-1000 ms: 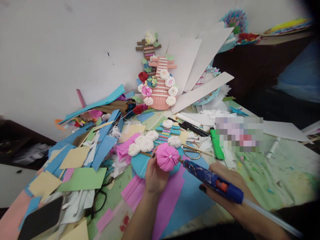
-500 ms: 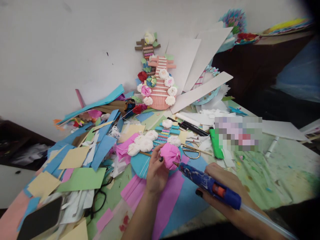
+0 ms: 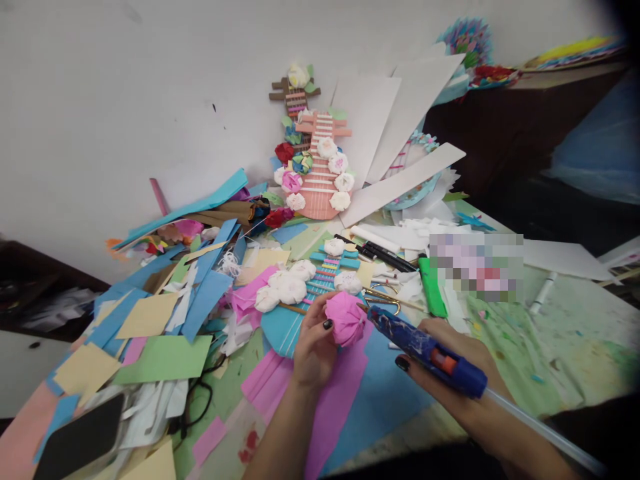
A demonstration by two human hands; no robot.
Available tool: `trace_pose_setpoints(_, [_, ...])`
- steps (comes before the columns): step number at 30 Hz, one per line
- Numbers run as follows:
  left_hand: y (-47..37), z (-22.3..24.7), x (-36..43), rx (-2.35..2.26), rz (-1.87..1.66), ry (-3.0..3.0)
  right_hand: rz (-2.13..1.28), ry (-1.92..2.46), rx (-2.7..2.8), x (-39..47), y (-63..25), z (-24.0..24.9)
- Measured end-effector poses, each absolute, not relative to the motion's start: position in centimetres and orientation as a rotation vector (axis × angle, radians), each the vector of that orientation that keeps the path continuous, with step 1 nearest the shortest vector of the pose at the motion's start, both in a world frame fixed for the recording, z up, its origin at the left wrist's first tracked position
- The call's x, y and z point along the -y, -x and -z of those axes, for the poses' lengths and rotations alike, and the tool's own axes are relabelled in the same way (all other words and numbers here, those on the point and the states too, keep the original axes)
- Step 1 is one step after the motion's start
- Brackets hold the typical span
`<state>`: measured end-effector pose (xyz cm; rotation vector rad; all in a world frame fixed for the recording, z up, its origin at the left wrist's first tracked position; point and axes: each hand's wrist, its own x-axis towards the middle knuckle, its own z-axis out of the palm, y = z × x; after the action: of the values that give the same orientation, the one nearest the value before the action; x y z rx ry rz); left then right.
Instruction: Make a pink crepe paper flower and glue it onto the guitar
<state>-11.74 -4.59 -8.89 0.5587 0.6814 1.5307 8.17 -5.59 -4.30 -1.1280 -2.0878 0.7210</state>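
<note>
Between the thumb and fingers of my left hand [image 3: 316,343] is a pink crepe-paper flower [image 3: 346,320]. My right hand [image 3: 450,373] grips a blue glue gun [image 3: 425,350] with a clear glue stick in its back end; its nozzle points at the flower's right side. Behind the flower lies a blue paper lute shape [image 3: 283,331] with white strings and colored strips. White paper flowers [image 3: 287,285] sit along its left side. Pink paper [image 3: 333,407] and blue paper [image 3: 385,393] lie under my hands.
A salmon lute shape [image 3: 320,193] with paper flowers leans against the wall. Gold-handled scissors [image 3: 385,301], black pens [image 3: 390,257] and a green tube [image 3: 433,287] lie behind my right hand. Paper scraps [image 3: 150,313] and a phone [image 3: 83,437] cover the left.
The pink flower has turned and shifted slightly right in my left hand. The glue gun has moved right and up, its tip now at the flower's upper right edge.
</note>
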Motion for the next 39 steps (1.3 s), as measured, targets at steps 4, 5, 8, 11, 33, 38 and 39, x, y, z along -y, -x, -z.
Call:
trace_pose_setpoints(4, [11.8,9.0,4.5,-0.699,-1.520,-0.566,-0.657,1.065,2.118,5.6,-7.8,4.1])
trace_pose_setpoints(5, [11.8,9.0,4.5,-0.698,-1.519,-0.570,-0.653,1.055,2.124,5.7,-7.8,4.1])
trace_pose_setpoints(8, [11.9,9.1,4.5,-0.681,-1.522,-0.564,-0.666,1.045,2.157,5.8,-7.8,4.0])
trace_pose_setpoints(11, [11.8,9.1,4.5,-0.667,-1.531,-0.526,-0.665,1.053,2.165,6.1,-7.9,4.0])
trace_pose_setpoints(33, [11.7,8.9,4.5,-0.736,-1.568,-0.441,-0.799,1.190,2.157,6.1,-9.3,4.3])
trace_pose_setpoints(38, [11.6,8.8,4.5,-0.747,-1.553,-0.398,-0.804,1.170,2.173,6.0,-9.1,4.1])
trace_pose_setpoints(39, [11.7,8.9,4.5,-0.744,-1.552,-0.393,-0.796,1.170,2.175,6.0,-9.1,4.1])
